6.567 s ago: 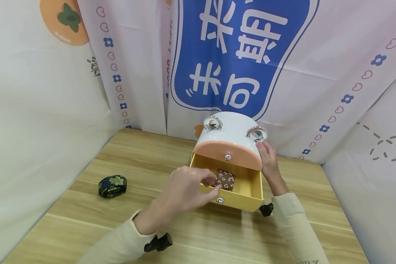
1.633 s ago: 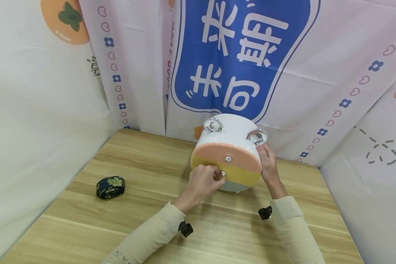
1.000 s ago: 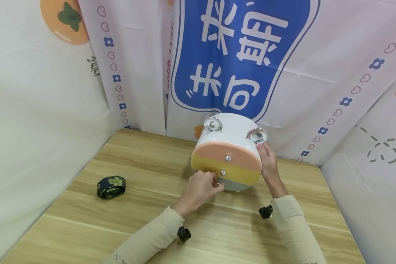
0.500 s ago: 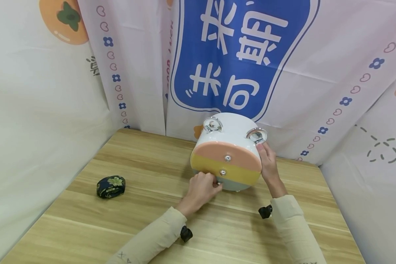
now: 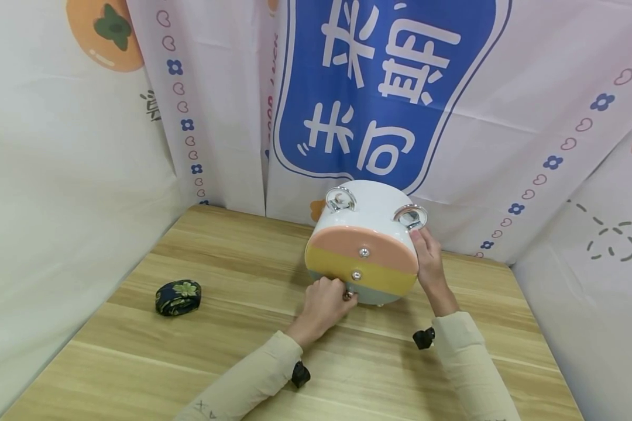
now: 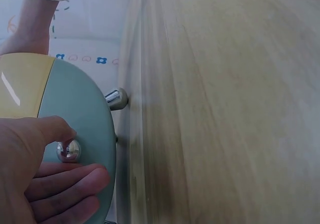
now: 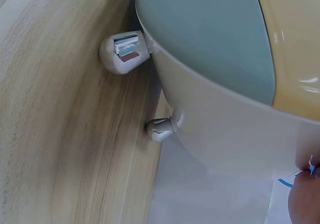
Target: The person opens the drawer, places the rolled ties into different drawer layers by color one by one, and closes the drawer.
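Note:
A small round-fronted drawer box (image 5: pixel 379 202) with a white shell and two silver rings on top stands on the table. Its coral, yellow and grey-green drawers are all closed. My left hand (image 5: pixel 322 307) is at the lowest drawer's silver knob (image 6: pixel 68 150), thumb and fingers around it in the left wrist view. With my right hand (image 5: pixel 429 263) I hold the box's right side, just below the right ring (image 5: pixel 411 217). Only part of a finger (image 7: pixel 305 199) on the shell shows in the right wrist view. Silver feet (image 7: pixel 125 52) support the box.
To the left on the wooden table (image 5: pixel 232 257) lies a rolled dark cloth (image 5: pixel 178 297) with a gold-green flower pattern. A printed fabric backdrop (image 5: pixel 226 117) hangs close behind the box, with white side walls left and right.
The yellow drawer, earlier pulled out with a brown flowered piece inside, is now shut. My left hand has moved down from its knob to the lowest one. My right hand has stayed put.

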Demonstrator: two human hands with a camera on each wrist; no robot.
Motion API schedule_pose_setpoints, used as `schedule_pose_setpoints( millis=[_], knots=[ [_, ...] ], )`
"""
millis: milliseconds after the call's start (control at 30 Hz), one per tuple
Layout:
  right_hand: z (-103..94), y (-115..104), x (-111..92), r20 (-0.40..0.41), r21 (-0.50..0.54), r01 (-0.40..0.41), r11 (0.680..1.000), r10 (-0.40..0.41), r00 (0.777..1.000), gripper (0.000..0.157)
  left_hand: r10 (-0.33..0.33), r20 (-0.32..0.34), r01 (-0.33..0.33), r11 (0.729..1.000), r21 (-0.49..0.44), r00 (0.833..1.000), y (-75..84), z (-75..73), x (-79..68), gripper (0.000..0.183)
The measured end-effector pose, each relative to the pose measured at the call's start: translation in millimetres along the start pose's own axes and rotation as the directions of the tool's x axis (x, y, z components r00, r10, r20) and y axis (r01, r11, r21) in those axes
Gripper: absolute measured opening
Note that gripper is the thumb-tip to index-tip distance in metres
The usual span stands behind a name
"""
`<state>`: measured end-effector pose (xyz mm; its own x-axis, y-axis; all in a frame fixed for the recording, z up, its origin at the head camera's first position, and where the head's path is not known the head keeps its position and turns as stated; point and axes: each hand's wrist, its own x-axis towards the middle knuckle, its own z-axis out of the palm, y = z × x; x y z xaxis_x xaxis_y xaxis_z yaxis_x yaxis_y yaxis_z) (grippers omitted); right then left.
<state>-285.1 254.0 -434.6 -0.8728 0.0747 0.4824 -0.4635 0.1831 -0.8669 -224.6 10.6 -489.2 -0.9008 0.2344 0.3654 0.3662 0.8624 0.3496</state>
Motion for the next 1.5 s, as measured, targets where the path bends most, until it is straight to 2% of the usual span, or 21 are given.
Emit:
schedule_pose_setpoints(
  millis=[133, 367, 633, 833, 1000, 1300, 1500],
  knots=[
    [-2.9, -1.5, 0.1, 0.028, -0.036, -0.005, 0.999, 0.006, 1.000, 0.040, -0.012, 0.012, 0.012, 1.000, -0.002, 1.000, -0.1, 2.3, 1.2, 0.061],
    [-11.5, -9.7, 3.6, 0.091, -0.215, 0.019, 0.976, 0.000, 0.996, 0.038, -0.034, 0.026, 0.035, 0.999, -0.014, 0.999, 1.4, 1.6, 2.7, 0.060],
    [-15.4, -25.8, 0.1, 0.123, -0.289, -0.023, 0.957, 0.061, 0.990, 0.045, -0.037, 0.029, 0.038, 0.999, -0.032, 0.999, 3.1, 2.1, 3.7, 0.060],
    [-9.2, -35.8, -11.3, 0.132, -0.317, -0.069, 0.946, 0.116, 0.985, 0.050, -0.024, -0.015, 0.024, 0.999, -0.041, 1.000, 1.1, 4.8, 3.2, 0.060],
    [-1.4, -33.2, -19.2, 0.127, -0.303, -0.028, 0.953, 0.070, 0.989, 0.056, -0.022, -0.028, 0.021, 0.999, -0.041, 0.999, -0.3, 6.6, 2.9, 0.061],
    [3.3, -20.7, -22.9, 0.085, -0.291, 0.048, 0.956, -0.024, 0.996, 0.053, -0.013, -0.043, 0.011, 0.998, -0.057, 0.999, -1.2, 5.6, -0.6, 0.061],
    [3.2, -20.4, -22.4, 0.056, -0.288, 0.039, 0.957, -0.024, 0.998, 0.050, -0.013, -0.035, 0.012, 0.999, -0.043, 0.999, 0.9, 3.4, -2.2, 0.060]
  ],
)
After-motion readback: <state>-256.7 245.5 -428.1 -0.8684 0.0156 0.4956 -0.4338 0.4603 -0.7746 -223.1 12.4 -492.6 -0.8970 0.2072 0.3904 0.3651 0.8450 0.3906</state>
